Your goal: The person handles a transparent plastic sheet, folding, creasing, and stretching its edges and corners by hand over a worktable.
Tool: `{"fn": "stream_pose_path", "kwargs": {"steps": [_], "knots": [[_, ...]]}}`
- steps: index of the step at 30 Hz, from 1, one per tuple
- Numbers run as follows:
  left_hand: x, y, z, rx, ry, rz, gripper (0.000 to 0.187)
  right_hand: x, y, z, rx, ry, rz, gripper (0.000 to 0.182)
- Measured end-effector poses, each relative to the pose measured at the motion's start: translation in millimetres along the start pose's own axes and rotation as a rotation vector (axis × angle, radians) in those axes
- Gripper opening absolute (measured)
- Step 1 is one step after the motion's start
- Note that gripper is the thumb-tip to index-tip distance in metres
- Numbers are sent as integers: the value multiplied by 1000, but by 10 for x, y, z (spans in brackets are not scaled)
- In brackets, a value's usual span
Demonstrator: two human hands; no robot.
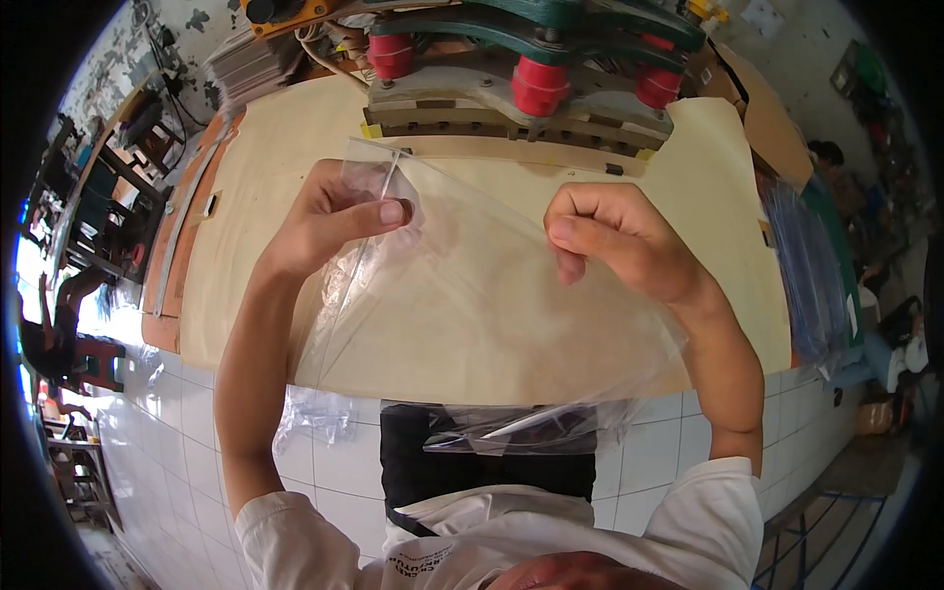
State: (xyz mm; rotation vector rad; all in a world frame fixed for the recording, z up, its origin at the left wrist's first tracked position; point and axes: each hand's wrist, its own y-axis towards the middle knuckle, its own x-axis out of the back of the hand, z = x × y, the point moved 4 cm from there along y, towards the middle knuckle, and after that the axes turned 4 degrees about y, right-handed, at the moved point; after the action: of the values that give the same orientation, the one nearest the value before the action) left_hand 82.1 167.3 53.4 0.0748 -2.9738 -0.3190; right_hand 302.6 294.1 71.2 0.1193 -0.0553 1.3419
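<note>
A large sheet of clear plastic film (472, 315), perhaps a bag, stretches between both hands above the cream-coloured table top (265, 167). My left hand (334, 218) is closed on its upper left part, the thumb pressing on top and the fingers showing through the film. Along that side runs a straight fold or seam. My right hand (624, 236) pinches the upper right edge between thumb and curled fingers. The film's lower end hangs past the table's front edge, over my lap. Through it the table shows faintly.
A green press-like machine (536, 49) with red cylindrical parts stands at the back. Stacked clear plastic sheets (811, 270) lie at the right, near a cardboard box (772, 118). A paper stack (251, 69) sits back left. Other people (59, 324) are at both sides.
</note>
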Motion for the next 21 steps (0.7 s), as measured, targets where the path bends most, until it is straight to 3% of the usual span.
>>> {"fn": "stream_pose_path", "kwargs": {"steps": [21], "knots": [[53, 16, 33, -53, -79, -25, 13, 176, -132, 137, -48, -170, 200, 21]]}}
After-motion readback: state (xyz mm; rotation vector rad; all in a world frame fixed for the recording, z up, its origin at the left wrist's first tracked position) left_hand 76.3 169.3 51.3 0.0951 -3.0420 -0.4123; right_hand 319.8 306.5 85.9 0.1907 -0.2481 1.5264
